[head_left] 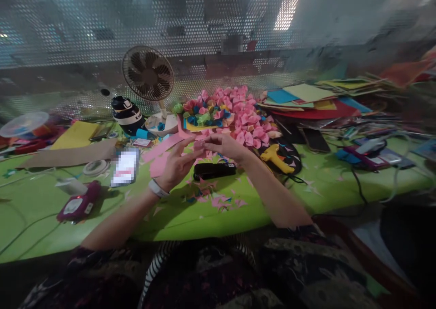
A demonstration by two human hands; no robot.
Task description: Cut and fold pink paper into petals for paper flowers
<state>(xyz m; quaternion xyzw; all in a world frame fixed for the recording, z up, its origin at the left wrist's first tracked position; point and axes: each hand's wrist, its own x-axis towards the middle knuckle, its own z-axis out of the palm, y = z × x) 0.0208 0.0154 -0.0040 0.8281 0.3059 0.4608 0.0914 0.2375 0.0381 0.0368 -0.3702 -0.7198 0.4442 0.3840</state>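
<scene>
A small pink paper piece [199, 144] is held between both hands above the green table. My left hand [177, 164], with a white band at the wrist, grips its left side between thumb and fingers. From the right, the fingers of my right hand [225, 146] are closed on the same piece. Just below my hands lies a black stapler [214, 170]. Pink paper scraps [221, 201] are scattered nearer the table's front edge. Behind my hands rises a large heap of folded pink paper pieces [238, 105], with a multicoloured cluster [206, 115] at its left.
A fan [149, 75], a black bottle [127, 116] and a phone [125, 167] stand or lie to the left, near a purple power strip [80, 202]. On the right are a yellow glue gun [277, 158], a dark phone [315, 140], coloured sheets [308, 93] and cables.
</scene>
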